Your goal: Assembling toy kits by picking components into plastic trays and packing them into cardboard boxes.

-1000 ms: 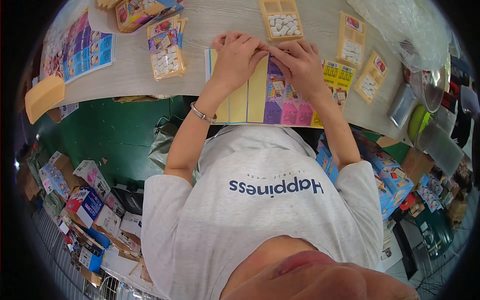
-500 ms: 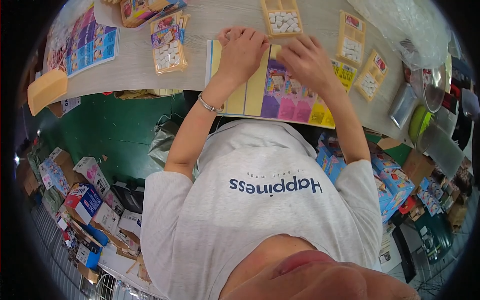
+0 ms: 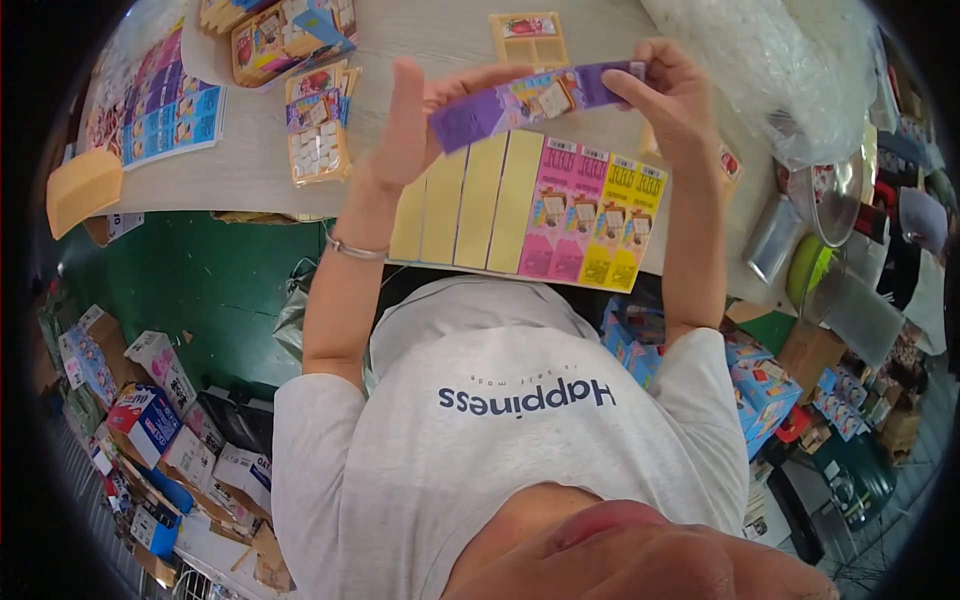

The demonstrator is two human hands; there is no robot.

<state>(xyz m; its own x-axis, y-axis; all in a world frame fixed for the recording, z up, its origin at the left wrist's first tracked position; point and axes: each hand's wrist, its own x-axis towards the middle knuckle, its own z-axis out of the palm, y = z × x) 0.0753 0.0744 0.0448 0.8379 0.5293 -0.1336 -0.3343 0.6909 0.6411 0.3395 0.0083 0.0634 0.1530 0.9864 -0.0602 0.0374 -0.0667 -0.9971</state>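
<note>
A long purple printed sticker strip [image 3: 500, 112] is pinched at its right end between the thumb and fingers of my right hand [image 3: 675, 95]. It hangs above the table, slightly tilted, its left end lower. My left hand [image 3: 408, 125] is at that left end, thumb raised and apart, fingers stretched out behind the strip. Below lies the sticker sheet [image 3: 472, 200] at the table's front edge. Its left part is bare yellow backing; pink and yellow stickers sit on its right. Beyond the strip stands a pale orange compartment tray [image 3: 531, 42], its nearer part hidden by the strip.
Wrapped trays of white pieces [image 3: 318, 150] lie stacked to the left, by an open box [image 3: 290, 42] of similar packs. More printed sheets [image 3: 175, 115] and an empty orange tray [image 3: 85, 190] are farther left. A clear plastic bag [image 3: 770, 75] covers the right back.
Both hands have risen from the sheet. The purple strip has come off it and is now in my right hand. My left hand has opened, and the whole view has shifted slightly.
</note>
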